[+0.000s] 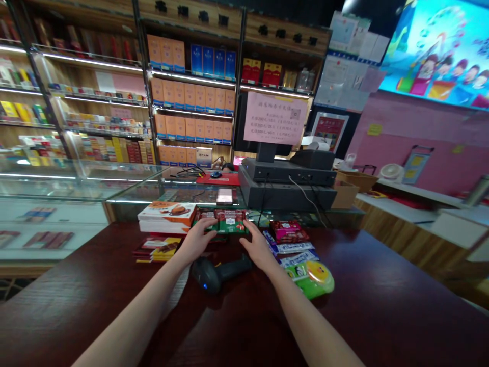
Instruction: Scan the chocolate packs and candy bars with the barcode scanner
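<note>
Green-and-brown snack packets (230, 222) lie side by side at the back of the dark table, between my hands. The fingers of my left hand (199, 239) are stretched over their left part, thumb apart. At their right end, my right hand (257, 245) has its fingertips against or just beside the edge, fingers spread. A black barcode scanner (217, 275) with a blue light lies below, between my forearms. An orange-and-white box (168, 216) and a pile of yellow and dark red chocolate bars (158, 248) are left of my left hand.
Right of my right hand are a dark red packet (289, 232), blue-and-white bars (296, 252) and a green wipes pack (312, 279). Behind stand a glass counter (130, 193), a cash register (286, 183) with a pink sign (272, 118), and stocked shelves (193, 97).
</note>
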### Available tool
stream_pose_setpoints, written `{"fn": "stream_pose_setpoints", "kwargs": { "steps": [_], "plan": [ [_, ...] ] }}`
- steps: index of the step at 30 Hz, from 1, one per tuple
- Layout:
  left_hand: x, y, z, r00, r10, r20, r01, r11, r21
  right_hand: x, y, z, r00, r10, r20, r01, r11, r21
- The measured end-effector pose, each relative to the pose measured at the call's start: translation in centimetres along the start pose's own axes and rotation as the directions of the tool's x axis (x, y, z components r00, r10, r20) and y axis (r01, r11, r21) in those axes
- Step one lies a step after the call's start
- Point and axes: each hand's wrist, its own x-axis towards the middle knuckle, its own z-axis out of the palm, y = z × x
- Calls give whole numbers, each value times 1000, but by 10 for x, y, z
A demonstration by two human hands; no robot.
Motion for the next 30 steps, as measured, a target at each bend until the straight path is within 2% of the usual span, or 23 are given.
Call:
{"fn": "stream_pose_setpoints", "kwargs": {
  "steps": [6,12,18,22,30],
  "plan": [
    [-9,-13,-11,999,27,-36,-27,1000,1,-3,-7,14,999,-46,-19,47,999,22],
    [-22,-14,-15,994,58,-97,-57,998,14,-9,-5,24,977,-181,-115,186,982,31],
    [-33,-6,-12,971,147,-187,-132,987,91,-12,-5,22,918,-322,-232,323,946,-32],
    [-38,4,-10,953,216,-212,-191,973,133,-14,-6,18,876,-374,-305,369,926,-76],
    [-43,11,-8,933,263,-244,-228,960,161,-19,-10,7,808,-468,-359,448,883,-142]
  ]
}}
